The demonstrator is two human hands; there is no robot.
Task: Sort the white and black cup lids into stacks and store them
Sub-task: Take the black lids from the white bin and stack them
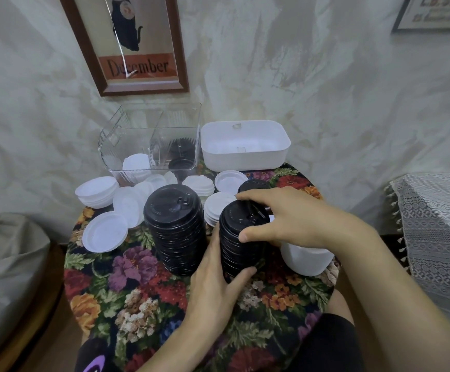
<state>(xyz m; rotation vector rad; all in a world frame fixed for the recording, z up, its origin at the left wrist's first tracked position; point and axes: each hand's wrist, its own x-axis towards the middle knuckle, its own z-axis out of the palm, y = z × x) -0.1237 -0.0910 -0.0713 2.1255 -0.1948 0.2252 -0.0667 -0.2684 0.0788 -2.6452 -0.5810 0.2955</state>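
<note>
Two tall stacks of black lids stand on the flowered table. My left hand [215, 280] grips the base of the right black stack [238, 242], and my right hand [285, 218] holds its top from above. The left black stack [176, 226] stands free beside it. White lids [105, 232] lie loose and in short piles [97, 191] behind and to the left. A clear divided bin [151, 140] at the back holds some white lids [136, 163] on the left and black lids [181, 154] on the right.
An empty white tub [245, 146] sits at the back right by the wall. A white container [307, 260] stands under my right wrist. The flowered table [138, 285] is small and round; a lace-covered surface [438, 232] lies to the right.
</note>
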